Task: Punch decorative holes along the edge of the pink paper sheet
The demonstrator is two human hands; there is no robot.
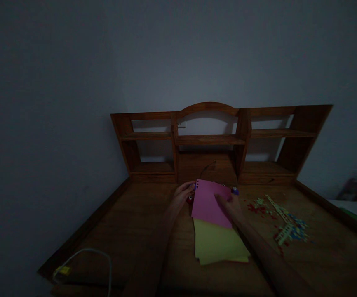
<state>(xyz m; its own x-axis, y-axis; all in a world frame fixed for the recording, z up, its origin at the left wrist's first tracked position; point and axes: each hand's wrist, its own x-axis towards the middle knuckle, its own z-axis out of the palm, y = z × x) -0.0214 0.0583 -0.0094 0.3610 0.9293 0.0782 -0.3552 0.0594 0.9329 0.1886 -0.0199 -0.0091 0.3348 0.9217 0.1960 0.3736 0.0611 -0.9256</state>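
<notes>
R hand [234,207] has its grip closed on the pink sheet [207,204], thumb on top; L hand [182,193] is at the sheet's top L corner, fingers bent, can't tell if that grip's closed. Sheet overlaps the yellow sheets [220,243] on the tabletop [129,222], w/ small pcs [285,234] off to the R.

Over at the wooden bench [129,222], the right hand [232,205] holds a pink sheet [207,203], thumb on top, the left hand [183,194] at its upper left corner. Yellow sheets [218,243] show past its lower edge, small coloured pieces [297,232] scattered to the right
</notes>
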